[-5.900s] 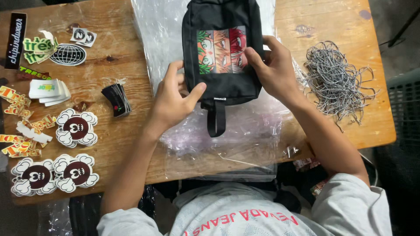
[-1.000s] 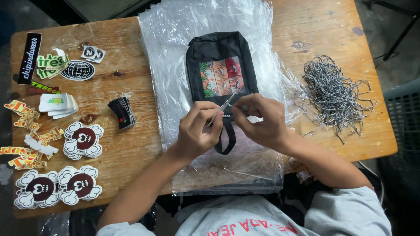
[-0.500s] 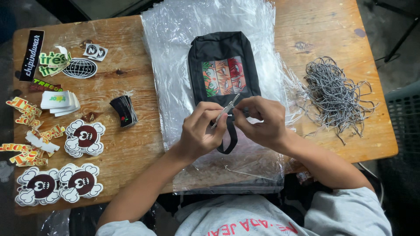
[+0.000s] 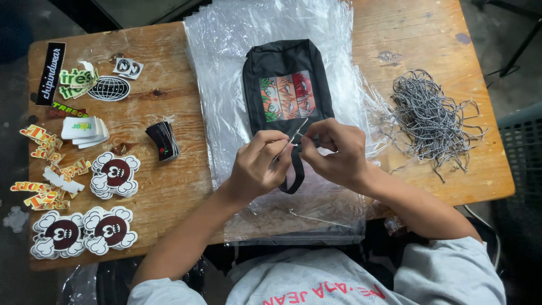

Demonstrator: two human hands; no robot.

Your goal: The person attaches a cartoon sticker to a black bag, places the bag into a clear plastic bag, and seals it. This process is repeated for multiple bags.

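Observation:
A small black pouch (image 4: 285,68) with a colourful cartoon panel lies on a stack of clear plastic bags (image 4: 226,73) in the middle of the wooden table (image 4: 164,192). My left hand (image 4: 257,166) pinches a thin grey cord (image 4: 297,131) at the pouch's lower edge, just above its black loop strap (image 4: 294,175). My right hand (image 4: 333,152) is closed on the same spot from the right, fingertips meeting the left hand's. Where the cord attaches is hidden by my fingers.
A tangled heap of grey cords (image 4: 429,116) lies at the right. Sticker piles cover the left side: white cloud-shaped ones (image 4: 116,172), a black stack (image 4: 164,141), a globe sticker (image 4: 109,88), orange lettered ones (image 4: 39,192). A grey crate (image 4: 522,141) stands beyond the right edge.
Several seconds ago both hands held the pouch by its sides. Since then they came together at its lower edge with the cord; in the last second they barely shifted.

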